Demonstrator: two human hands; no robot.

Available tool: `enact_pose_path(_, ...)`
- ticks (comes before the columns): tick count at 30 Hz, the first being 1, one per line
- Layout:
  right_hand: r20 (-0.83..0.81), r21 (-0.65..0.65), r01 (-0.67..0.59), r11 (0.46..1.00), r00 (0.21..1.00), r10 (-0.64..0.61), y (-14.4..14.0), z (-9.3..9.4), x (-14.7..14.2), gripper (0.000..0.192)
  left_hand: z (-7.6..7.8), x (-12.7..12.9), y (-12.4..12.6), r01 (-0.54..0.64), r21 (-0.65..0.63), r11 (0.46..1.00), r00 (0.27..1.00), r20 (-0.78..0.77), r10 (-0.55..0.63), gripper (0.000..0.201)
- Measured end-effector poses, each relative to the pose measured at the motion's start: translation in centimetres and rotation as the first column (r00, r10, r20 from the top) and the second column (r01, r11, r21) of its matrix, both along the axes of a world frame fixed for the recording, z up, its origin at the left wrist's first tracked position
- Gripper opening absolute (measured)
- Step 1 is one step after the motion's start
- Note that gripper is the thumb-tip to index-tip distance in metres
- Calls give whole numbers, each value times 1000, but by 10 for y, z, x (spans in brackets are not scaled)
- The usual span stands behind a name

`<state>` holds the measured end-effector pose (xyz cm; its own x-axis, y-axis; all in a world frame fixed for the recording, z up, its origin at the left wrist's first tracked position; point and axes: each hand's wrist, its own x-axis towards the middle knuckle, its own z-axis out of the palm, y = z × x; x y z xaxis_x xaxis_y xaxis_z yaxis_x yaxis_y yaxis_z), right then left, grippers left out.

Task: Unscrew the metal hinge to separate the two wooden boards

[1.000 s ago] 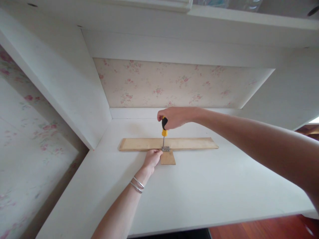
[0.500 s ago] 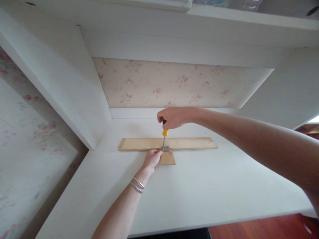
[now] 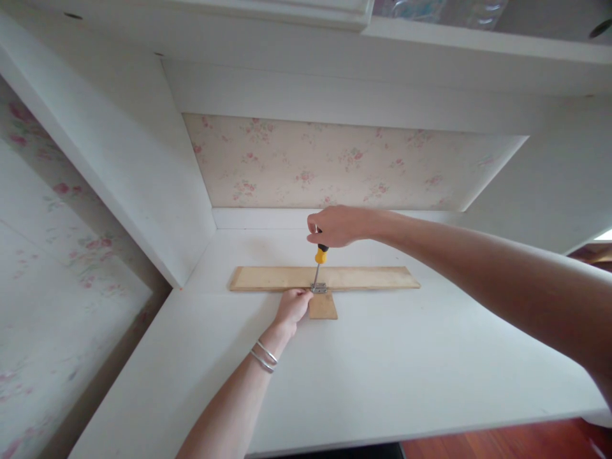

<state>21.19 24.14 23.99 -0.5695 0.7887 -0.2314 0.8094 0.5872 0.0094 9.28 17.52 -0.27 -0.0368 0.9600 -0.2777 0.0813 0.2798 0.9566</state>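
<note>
Gripping one yellow-handled screwdriver (image 3: 319, 260) upright, right hand (image 3: 337, 225) clenched round its top, tip on one small metal hinge (image 3: 318, 289) | left hand (image 3: 292, 305) pinches at that hinge, two bangles (image 3: 263, 356) on its wrist | two wood pieces: long board (image 3: 368, 278), small block (image 3: 322, 306), both on white desk (image 3: 382, 363).

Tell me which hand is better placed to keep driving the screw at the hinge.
Right, probably. The right hand grips the screwdriver upright, tip at the hinge. The left hand is pressed against the long board beside the hinge, steadying it.
</note>
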Motion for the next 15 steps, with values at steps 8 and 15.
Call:
enact_pose_path(8,24,-121,21,992,1000,-19,-3,10,-2,42,0,-1,0,4,0,1000,1000,-5,-4,23)
enact_pose_path(15,34,-173,-8,985,999,14,0,16,-7,40,1,0,0,15,-15,1000,1000,0,-15,23)
